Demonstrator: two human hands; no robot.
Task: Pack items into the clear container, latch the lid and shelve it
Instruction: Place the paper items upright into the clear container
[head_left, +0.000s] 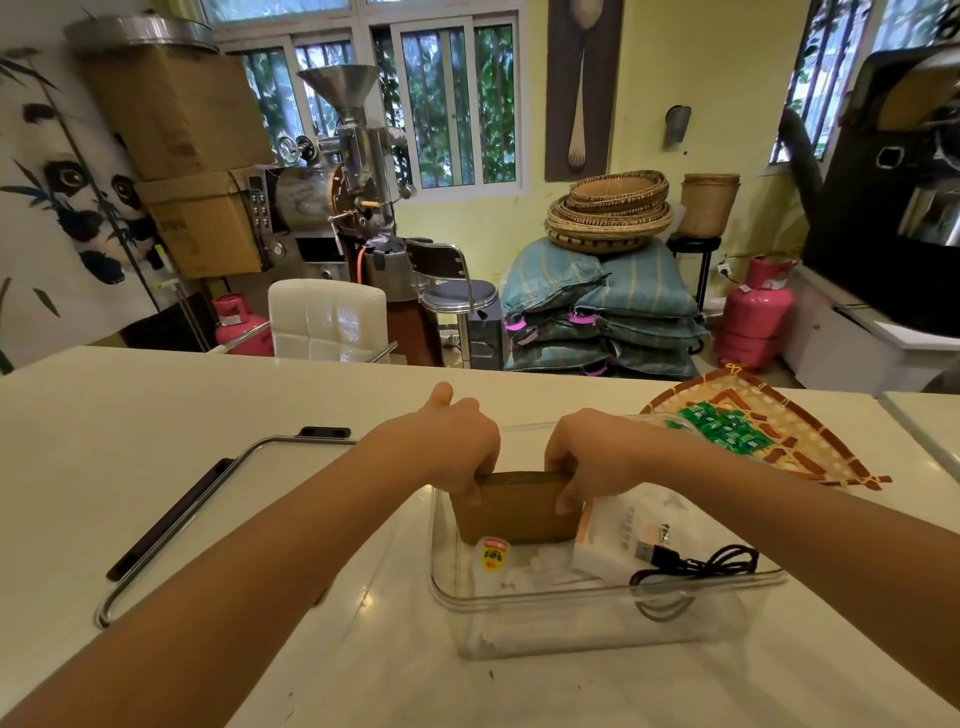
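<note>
A clear plastic container (597, 605) stands open on the white table. Both hands hold a brown paper packet (517, 512) upright inside its left half. My left hand (457, 441) grips the packet's top left corner and my right hand (592, 457) grips the top right corner. A white box (618, 535), a coiled black USB cable (696, 564) and a small pack with a red and yellow label (493, 556) lie in the container. The clear lid with black latches (208, 499) rests flat on the table to the left.
A woven bamboo tray (779, 431) with several green sachets (722, 426) sits at the table's right, just behind the container. Beyond the table's far edge are a white chair (327, 319), a stool, stacked sacks and pink gas cylinders.
</note>
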